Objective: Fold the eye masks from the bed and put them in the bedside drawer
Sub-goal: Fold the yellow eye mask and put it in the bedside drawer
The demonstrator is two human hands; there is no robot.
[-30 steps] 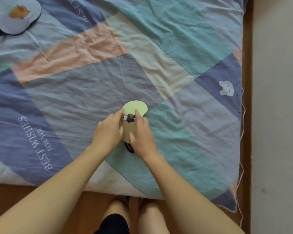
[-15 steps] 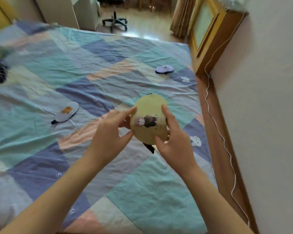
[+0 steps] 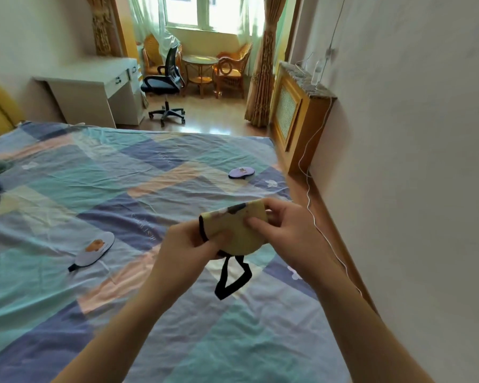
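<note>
1. A folded yellow eye mask (image 3: 237, 230) is held in the air above the bed (image 3: 122, 194), over its right part.
2. The grip of the left hand (image 3: 183, 248) is closed on the mask's left edge, thumb on top.
3. The grip of the right hand (image 3: 285, 233) is pinched on the mask's right side, with the thumb pressed on its face.
4. A black elastic strap (image 3: 231, 280) is seen hanging in a loop below the mask.
5. A pale blue eye mask (image 3: 94, 248) with an orange figure is laid flat on the bed, left of the hands.
6. A purple eye mask (image 3: 241, 172) is laid near the bed's far right corner.
</note>
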